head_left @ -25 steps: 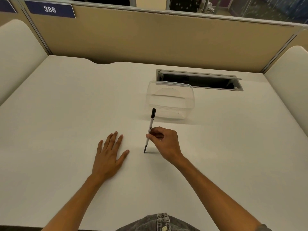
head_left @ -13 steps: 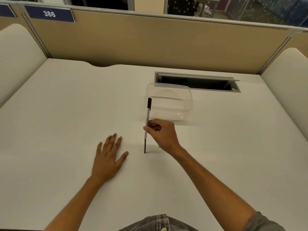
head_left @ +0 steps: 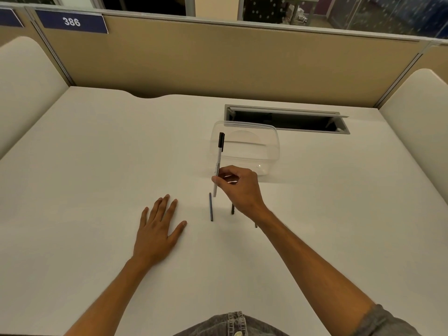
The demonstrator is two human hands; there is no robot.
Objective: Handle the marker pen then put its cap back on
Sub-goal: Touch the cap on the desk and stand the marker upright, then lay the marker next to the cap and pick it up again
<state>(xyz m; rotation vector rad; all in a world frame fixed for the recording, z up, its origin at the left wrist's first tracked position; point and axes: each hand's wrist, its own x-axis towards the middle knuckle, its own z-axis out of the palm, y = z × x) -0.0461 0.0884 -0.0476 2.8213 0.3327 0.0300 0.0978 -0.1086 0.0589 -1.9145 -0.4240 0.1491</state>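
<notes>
Pinching the marker pen (head_left: 217, 170) partway down its white barrel, the right hand (head_left: 238, 187) held it nearly upright above the white desk (head_left: 97, 154), thumb and curled fingers closed round the barrel while the palm faced down. The pen's black end (head_left: 221, 139) pointed up and away, standing in front of a clear plastic container (head_left: 261, 146). Its lower end hung just above the desk, close to the top of a short dark line (head_left: 211, 206) on the surface; whether the tip touched the desk could not be told. Two more short dark marks showed beside the right wrist, partly hidden by it. The left hand (head_left: 157, 229) lay flat on the desk, fingers straight and slightly spread, holding nothing, near the dark line but apart from it. Behind the container a rectangular cable slot (head_left: 286, 117) was cut into the desk, and a tan partition (head_left: 230, 64) rose at the far edge, bearing a blue label (head_left: 71, 21) reading 386.
</notes>
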